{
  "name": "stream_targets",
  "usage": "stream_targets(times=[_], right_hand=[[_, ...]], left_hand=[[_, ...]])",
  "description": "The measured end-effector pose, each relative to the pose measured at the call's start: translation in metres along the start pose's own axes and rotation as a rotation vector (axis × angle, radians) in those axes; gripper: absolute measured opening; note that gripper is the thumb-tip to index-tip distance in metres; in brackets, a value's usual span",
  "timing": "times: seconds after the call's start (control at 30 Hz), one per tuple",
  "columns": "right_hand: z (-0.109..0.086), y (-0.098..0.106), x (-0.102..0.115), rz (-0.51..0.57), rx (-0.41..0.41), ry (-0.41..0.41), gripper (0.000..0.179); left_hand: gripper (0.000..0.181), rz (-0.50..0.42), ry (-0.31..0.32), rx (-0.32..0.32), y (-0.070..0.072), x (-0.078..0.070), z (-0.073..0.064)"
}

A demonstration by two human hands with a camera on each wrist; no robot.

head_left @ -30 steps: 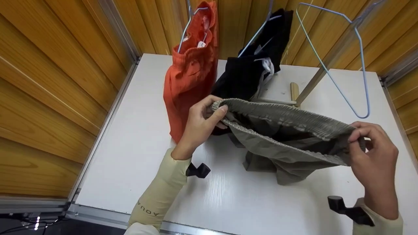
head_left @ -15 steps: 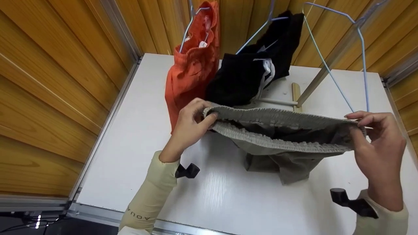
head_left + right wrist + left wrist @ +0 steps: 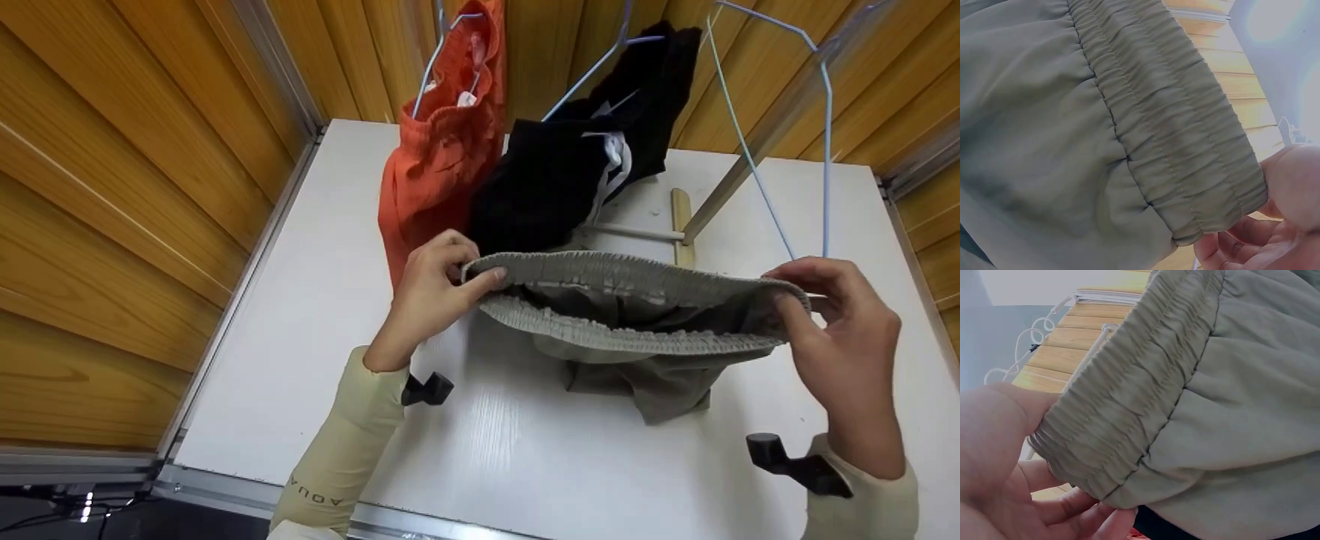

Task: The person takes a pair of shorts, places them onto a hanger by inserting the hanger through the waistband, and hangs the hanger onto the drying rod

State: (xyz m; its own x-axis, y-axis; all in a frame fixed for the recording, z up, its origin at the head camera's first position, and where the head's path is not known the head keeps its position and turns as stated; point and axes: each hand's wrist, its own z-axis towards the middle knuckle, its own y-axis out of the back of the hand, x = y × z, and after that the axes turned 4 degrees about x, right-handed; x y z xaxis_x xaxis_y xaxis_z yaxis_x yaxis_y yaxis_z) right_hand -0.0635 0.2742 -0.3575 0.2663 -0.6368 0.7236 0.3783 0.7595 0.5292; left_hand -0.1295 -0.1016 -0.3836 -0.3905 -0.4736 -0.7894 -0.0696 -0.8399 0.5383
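Observation:
Grey-green pants (image 3: 600, 341) with a gathered elastic waistband hang between my two hands, the waist opening facing up. At the left end my left hand (image 3: 435, 289) pinches the waistband, thumb inside and fingers outside. My right hand (image 3: 847, 334) grips the opposite end the same way. In the left wrist view the ribbed waistband (image 3: 1123, 394) runs between thumb and fingers; the right wrist view shows the waistband (image 3: 1185, 124) held at its corner. Just behind my right hand hangs a bare blue wire hanger (image 3: 827, 150), its lower part hidden.
Orange pants (image 3: 435, 172) and black pants (image 3: 540, 180) with a white drawstring hang on wire hangers at the back. A rack post (image 3: 724, 195) with a wooden foot (image 3: 681, 214) stands on the white table (image 3: 262, 375). Wood-panelled walls (image 3: 112, 187) surround it.
Both hands first moved apart, stretching the waistband, with the left going left. The right hand has since come back leftward, so the waist opening looks rounder. Both hands keep hold.

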Motion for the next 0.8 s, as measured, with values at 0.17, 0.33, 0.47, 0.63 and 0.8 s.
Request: stream_targets(times=[0.17, 0.33, 0.47, 0.63, 0.8], right_hand=[[-0.003, -0.006, -0.003, 0.012, 0.029, 0.009, 0.025], [-0.006, -0.012, -0.008, -0.02, 0.063, 0.026, 0.027], [-0.009, -0.02, -0.014, -0.039, 0.1, 0.002, 0.026], [-0.012, -0.03, -0.022, -0.028, 0.138, -0.069, 0.024], [-0.016, -0.038, -0.032, -0.042, 0.172, -0.107, 0.023]], left_hand=[[0.025, -0.028, 0.002, 0.018, -0.005, 0.003, 0.0], [0.026, -0.12, 0.031, 0.025, -0.012, 0.004, 0.002], [0.026, -0.163, 0.04, 0.024, -0.02, 0.004, 0.004], [0.027, -0.192, 0.049, 0.03, -0.03, 0.003, 0.006], [0.027, -0.184, 0.037, -0.002, -0.036, 0.001, 0.008]])
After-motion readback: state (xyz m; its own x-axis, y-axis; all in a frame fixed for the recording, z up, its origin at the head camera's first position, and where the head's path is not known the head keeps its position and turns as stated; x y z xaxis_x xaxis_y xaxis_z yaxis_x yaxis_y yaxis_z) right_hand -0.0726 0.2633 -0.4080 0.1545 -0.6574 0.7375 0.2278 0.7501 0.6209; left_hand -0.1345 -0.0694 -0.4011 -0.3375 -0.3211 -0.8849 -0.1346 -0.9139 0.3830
